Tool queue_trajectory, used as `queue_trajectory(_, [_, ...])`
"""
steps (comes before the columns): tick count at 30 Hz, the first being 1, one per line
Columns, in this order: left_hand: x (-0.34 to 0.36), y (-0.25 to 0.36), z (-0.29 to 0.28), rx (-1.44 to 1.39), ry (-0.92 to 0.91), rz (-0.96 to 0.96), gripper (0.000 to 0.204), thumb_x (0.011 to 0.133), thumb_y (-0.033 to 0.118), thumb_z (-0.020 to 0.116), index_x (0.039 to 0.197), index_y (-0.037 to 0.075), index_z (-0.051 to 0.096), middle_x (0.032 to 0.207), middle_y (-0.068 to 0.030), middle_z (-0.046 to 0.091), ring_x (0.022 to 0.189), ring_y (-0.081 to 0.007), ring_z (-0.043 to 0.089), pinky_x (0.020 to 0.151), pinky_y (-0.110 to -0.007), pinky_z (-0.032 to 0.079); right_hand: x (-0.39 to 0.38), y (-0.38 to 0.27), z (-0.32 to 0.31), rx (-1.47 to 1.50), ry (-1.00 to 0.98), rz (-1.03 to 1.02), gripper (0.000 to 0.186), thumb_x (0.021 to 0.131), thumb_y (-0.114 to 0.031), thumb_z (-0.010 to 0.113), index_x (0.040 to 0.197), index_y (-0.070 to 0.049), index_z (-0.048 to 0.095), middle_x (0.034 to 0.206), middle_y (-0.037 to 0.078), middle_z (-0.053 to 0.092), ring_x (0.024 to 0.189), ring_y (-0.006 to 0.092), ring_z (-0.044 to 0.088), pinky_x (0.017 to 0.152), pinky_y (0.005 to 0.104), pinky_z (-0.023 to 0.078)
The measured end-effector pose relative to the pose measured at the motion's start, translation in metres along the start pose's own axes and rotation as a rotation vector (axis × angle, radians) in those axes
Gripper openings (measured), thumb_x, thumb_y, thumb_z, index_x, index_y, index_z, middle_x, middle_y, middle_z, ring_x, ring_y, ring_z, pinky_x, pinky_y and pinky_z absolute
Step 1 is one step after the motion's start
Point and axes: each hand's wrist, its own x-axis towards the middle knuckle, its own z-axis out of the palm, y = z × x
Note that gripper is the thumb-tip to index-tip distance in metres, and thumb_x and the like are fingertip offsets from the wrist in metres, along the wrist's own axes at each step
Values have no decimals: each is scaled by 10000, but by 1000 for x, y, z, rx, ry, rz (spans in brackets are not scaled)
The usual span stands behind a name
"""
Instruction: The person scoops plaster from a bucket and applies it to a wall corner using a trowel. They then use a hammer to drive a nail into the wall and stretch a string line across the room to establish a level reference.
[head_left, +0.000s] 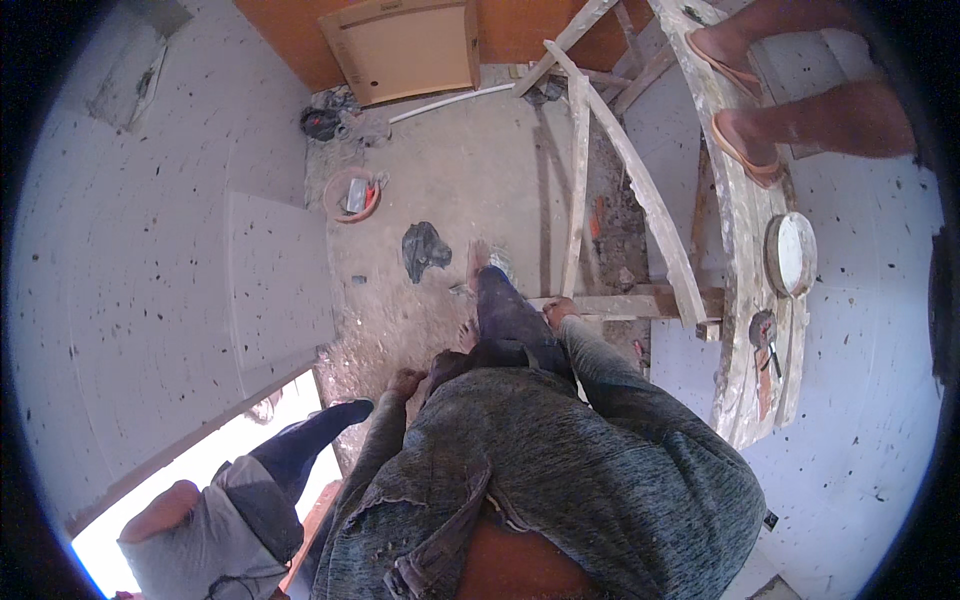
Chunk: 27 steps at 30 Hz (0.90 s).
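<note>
At the far left, a co-worker in a grey top (190, 545) is seen beside the bright doorway, one dark-trousered leg stretched towards the wearer. Farther in, a round basin (337, 207) with tools in it is set on the floor (440, 160). The left hand (405, 383) is held low beside the wearer's bent leg, its fingers partly curled; whether anything is held in that grip cannot be told. Ahead of it, a crumpled black plastic bag (425, 251) is left on the floor. The right hand (560, 312) is laid on the near-left end of a wooden crossbar (625, 306), the fingers bent at the timber; whether the grip is closed round it cannot be told. The crossbar is placed just right of the wearer's leg, its long axis running left to right, with its right end pointed at the plank platform (740, 235). It is met by slanting timbers (645, 190). On the platform, a trowel-like tool (763, 330), another person's sandalled feet (745, 140) and a round pan (773, 255) of white material are borne.
</note>
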Motion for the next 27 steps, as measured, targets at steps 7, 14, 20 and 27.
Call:
queue_trajectory(7, [47,93,-89,-127,-22,-36,587,787,528,623,1084,22,656,1187,-188,610,1082,-351,581,928,-419,460,68,-55,-60,-237,-82,-3,260,861,-308,569,1035,-151,682,1057,95,670,971,262,639,838,362,516])
queue_trajectory(14, [102,185,-197,-17,252,27,777,746,515,723,1240,-43,504,1144,-282,571,1051,-391,580,893,-452,477,239,-120,-88,96,-105,30,299,845,-361,602,996,-111,663,1086,135,649,1045,312,600,885,420,487])
queue_trajectory(20, [144,250,-244,-121,296,18,1018,728,619,687,1396,-36,285,1362,-331,358,1267,-473,354,1053,-500,320,410,-261,-129,-406,-368,-65,393,877,-355,522,1176,-113,600,1289,145,544,1187,322,514,1023,398,396])
queue_trajectory(27, [222,291,-256,254,295,-149,1104,710,615,682,1457,-2,154,1437,-356,211,1330,-493,253,1071,-552,271,711,-237,39,-498,-34,-284,334,892,-267,474,1119,-86,639,1210,137,587,1108,301,567,968,396,449])
